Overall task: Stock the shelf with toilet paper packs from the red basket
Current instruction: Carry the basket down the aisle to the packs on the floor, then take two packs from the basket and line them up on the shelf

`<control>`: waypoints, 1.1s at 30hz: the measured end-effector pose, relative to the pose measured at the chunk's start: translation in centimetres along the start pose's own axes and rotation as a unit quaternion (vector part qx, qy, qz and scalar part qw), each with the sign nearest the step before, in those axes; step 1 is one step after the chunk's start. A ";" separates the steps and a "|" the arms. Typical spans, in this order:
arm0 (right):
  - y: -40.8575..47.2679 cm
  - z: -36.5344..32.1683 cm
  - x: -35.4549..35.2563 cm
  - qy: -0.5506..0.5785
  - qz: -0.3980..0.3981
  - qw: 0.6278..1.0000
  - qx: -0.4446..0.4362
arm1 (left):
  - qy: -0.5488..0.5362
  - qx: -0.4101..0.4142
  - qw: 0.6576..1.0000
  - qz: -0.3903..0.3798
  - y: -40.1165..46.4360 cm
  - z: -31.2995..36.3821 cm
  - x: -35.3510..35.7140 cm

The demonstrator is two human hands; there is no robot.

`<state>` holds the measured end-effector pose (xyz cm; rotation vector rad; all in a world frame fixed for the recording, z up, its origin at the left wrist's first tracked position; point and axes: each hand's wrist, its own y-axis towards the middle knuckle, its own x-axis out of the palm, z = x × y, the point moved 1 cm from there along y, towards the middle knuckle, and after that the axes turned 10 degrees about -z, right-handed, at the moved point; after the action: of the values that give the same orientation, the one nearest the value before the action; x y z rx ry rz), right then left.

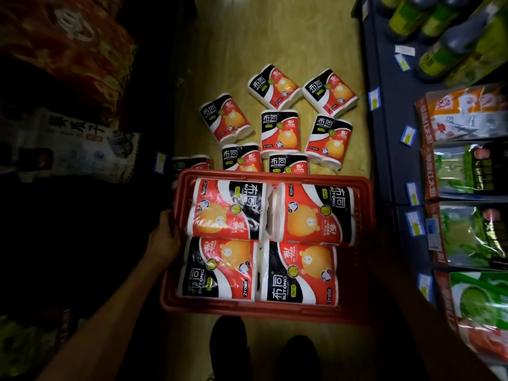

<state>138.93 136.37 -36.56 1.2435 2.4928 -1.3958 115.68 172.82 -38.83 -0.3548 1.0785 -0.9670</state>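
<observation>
Red basket (275, 309) holds four toilet paper packs (224, 210), carried. Left hand (165, 237) grips its left rim; right hand's grip is too dark to tell. Next, shelve a pack.

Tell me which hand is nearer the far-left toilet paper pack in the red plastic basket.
Left. The left hand grips the red plastic basket rim right beside that far-left toilet paper pack; the right hand, dim, is at the opposite rim, across two packs.
</observation>
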 end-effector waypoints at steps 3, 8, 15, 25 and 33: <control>0.4 0.4 -0.2 -0.016 -0.009 1.000 -0.017 | 0.009 -0.003 1.000 -0.008 -0.2 0.1 -0.1; -0.3 -0.6 -0.3 -0.030 -0.003 0.999 -0.028 | 0.024 -0.025 0.999 -0.029 -0.9 1.4 -0.5; 0.6 -1.0 -0.8 -0.089 0.050 0.993 -0.056 | 0.058 0.020 0.997 -0.042 -2.9 5.1 -2.6; -2.9 -5.1 3.2 -0.189 -0.033 0.975 -0.116 | 0.265 0.120 0.953 -0.088 -5.2 11.9 0.0; -1.5 -3.4 4.0 -0.207 0.015 0.964 -0.165 | 0.413 0.219 0.880 -0.087 0.7 15.4 2.0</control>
<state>136.43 140.95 -34.94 0.8227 2.2770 -1.0408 129.57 168.62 -33.23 0.3913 1.5521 -1.5526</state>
